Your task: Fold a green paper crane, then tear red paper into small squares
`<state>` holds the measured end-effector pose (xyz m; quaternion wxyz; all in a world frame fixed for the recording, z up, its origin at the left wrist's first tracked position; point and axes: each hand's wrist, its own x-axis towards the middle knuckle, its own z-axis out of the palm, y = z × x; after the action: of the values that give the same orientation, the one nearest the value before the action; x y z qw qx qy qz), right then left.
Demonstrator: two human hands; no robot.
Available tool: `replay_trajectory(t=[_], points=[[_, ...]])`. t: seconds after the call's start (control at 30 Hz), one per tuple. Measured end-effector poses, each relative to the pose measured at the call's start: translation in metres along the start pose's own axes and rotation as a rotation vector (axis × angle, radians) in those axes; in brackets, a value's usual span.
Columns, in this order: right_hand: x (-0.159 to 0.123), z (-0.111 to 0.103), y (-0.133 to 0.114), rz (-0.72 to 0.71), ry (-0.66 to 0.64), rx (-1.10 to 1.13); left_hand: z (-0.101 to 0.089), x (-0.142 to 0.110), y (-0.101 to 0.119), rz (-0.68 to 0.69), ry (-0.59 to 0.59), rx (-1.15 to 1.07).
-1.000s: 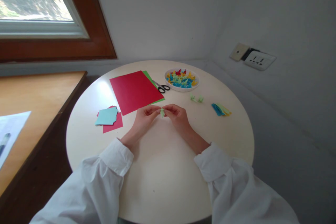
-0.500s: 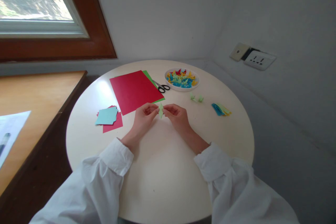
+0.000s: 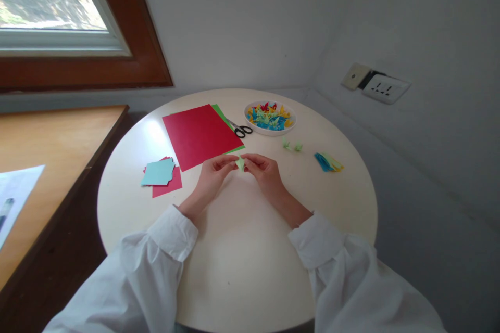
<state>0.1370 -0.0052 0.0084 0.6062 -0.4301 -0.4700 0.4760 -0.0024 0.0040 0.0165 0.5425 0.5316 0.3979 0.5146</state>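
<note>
Over the middle of a round cream table (image 3: 242,250), my left hand (image 3: 213,174) and my right hand (image 3: 263,171) meet fingertip to fingertip. Both pinch a small folded piece of pale green paper (image 3: 239,163) between thumbs and fingers. The paper is mostly hidden by my fingers. Just beyond my hands lies a large red sheet (image 3: 199,134) on top of a green sheet (image 3: 221,114).
Black scissors (image 3: 241,129) lie beside a white dish (image 3: 270,117) full of small coloured folded papers. Two tiny green folded pieces (image 3: 292,145) and a blue-yellow paper stack (image 3: 328,162) lie right. Light blue squares on red ones (image 3: 161,174) lie left. A wooden counter (image 3: 47,156) stands left.
The green paper stood up longer between my fingertips half a second ago; now it is shorter and more covered by my fingers. My hands have stayed in place.
</note>
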Motion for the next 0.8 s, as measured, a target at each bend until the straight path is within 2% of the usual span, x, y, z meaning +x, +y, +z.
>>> replay_trajectory(t=[0.13, 0.47, 0.6, 0.8], points=[[-0.0008, -0.0010, 0.0000, 0.015, -0.023, 0.027, -0.0007, 0.0005, -0.0016, -0.069, -0.013, -0.115], [0.0012, -0.0010, 0.0024, 0.009, -0.026, 0.040, 0.0003, 0.0001, 0.0011, -0.074, -0.009, -0.146], [0.0006, -0.0003, 0.0003, 0.014, -0.039, 0.034, -0.0006, -0.0001, 0.0005, -0.054, -0.017, -0.099], [-0.0004, 0.0023, -0.0002, -0.041, -0.005, 0.002, -0.0007, -0.0020, 0.0024, 0.041, 0.005, 0.086]])
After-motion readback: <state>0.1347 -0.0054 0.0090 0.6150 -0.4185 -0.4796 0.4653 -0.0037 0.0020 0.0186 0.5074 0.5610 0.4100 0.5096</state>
